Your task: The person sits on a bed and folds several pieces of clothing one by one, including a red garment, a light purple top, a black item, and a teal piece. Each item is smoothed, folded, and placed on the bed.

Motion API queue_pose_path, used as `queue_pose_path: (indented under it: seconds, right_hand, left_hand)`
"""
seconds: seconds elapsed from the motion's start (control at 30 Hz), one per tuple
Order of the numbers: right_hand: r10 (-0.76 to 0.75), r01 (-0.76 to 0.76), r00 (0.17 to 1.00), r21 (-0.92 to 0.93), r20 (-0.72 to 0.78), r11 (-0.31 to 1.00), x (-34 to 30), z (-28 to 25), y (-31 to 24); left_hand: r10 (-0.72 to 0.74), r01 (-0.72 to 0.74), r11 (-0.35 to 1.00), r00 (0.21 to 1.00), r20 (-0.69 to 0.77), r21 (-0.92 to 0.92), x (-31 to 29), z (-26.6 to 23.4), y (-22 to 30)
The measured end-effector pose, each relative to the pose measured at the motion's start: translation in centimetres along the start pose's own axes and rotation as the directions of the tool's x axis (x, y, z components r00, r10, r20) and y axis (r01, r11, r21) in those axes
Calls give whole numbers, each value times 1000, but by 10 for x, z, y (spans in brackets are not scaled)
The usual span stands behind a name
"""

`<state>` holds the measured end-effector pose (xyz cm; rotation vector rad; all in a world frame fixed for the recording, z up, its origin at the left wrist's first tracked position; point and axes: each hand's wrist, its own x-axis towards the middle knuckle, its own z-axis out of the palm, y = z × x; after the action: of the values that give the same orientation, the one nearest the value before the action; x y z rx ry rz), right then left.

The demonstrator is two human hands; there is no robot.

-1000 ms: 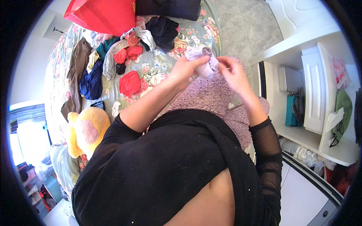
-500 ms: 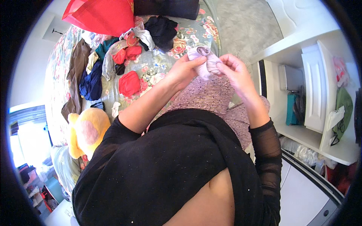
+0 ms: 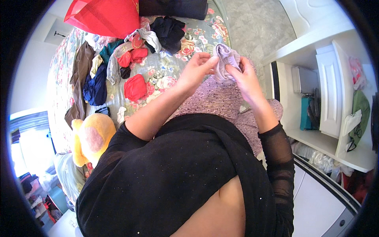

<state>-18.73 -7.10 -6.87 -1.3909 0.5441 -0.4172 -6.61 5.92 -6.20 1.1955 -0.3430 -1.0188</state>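
Observation:
A small bundle of lilac cloth [image 3: 226, 61], folded or rolled on itself, is held above my lap. My right hand [image 3: 248, 79] grips its right side, the thumb pressed on the front and the fingers behind. Just left of the bundle is my left hand [image 3: 196, 72], its fingers loosely curved and apart; the thumb tip is at the cloth's edge, and whether it touches I cannot tell. On the bed to the left lies a folded red cloth bundle [image 3: 135, 87]. The kind of the lilac garment does not show.
The flowered bedspread [image 3: 166, 67] bears a heap of clothes: a navy piece [image 3: 95, 89], brown trousers [image 3: 81, 67], a black garment [image 3: 168, 33]. A red bag [image 3: 106, 17] stands at the far end. Left is a yellow plush toy [image 3: 94, 136]; right, an open white cabinet [image 3: 312, 138].
The lilac bundle has shifted right and turned more upright. My left hand has loosened from it, while my right hand has taken a fuller grip with the thumb across its front.

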Motion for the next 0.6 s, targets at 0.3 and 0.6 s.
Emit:
queue_pose_path:
  seconds: [0.3, 0.6]
  right_hand:
    - [47, -32, 994, 149, -98, 988, 0, 3, 2]
    - [-158, 115, 980, -306, -119, 945, -3, 9, -1]
  left_hand:
    - [104, -106, 992, 994, 33, 66, -4, -5, -8]
    - [40, -42, 998, 999, 23, 47, -8, 2, -6]
